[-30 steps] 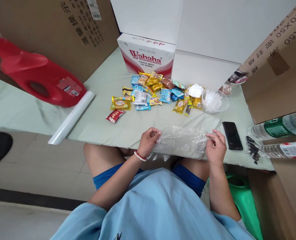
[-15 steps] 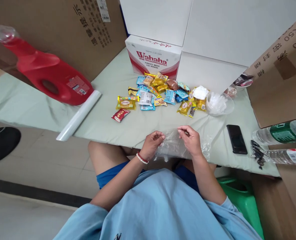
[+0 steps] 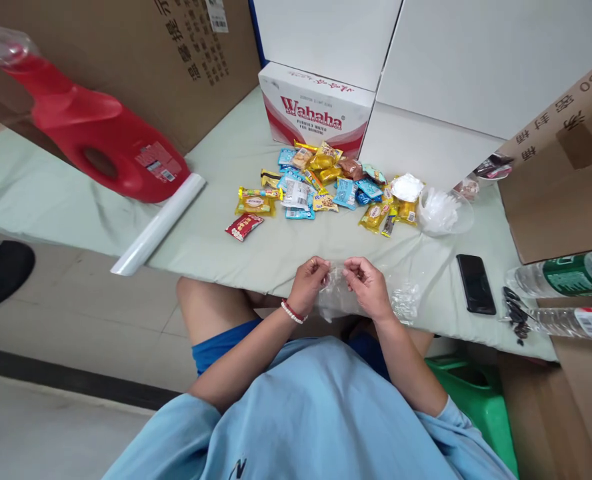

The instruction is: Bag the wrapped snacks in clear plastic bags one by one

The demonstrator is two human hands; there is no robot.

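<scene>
A thin clear plastic bag [image 3: 343, 303] hangs crumpled between my hands at the table's front edge. My left hand [image 3: 310, 283], with a bead bracelet at the wrist, pinches the bag's upper edge between thumb and fingers. Close by on the right, my right hand [image 3: 367, 285] has its fingertips closed on the same edge. More clear film [image 3: 407, 300] lies on the cloth beside my right wrist. Beyond both hands is a loose pile of wrapped snacks [image 3: 321, 180] in yellow, blue and white, with a red snack packet [image 3: 245, 227] at its near left.
On the left lie a red jug [image 3: 121, 143] and a white roll [image 3: 159, 227]. A Wahaha box [image 3: 316, 113] stands behind the snacks. At right are a bowl of white plastic [image 3: 443, 210], a phone [image 3: 476, 283], keys [image 3: 515, 310] and water bottles [image 3: 571, 275]. A green stool [image 3: 481, 400] is below.
My hands have drawn closer together, the right one moving left and slightly down. The bag's top edge between them has gone from stretched to gathered. The view has shifted slightly.
</scene>
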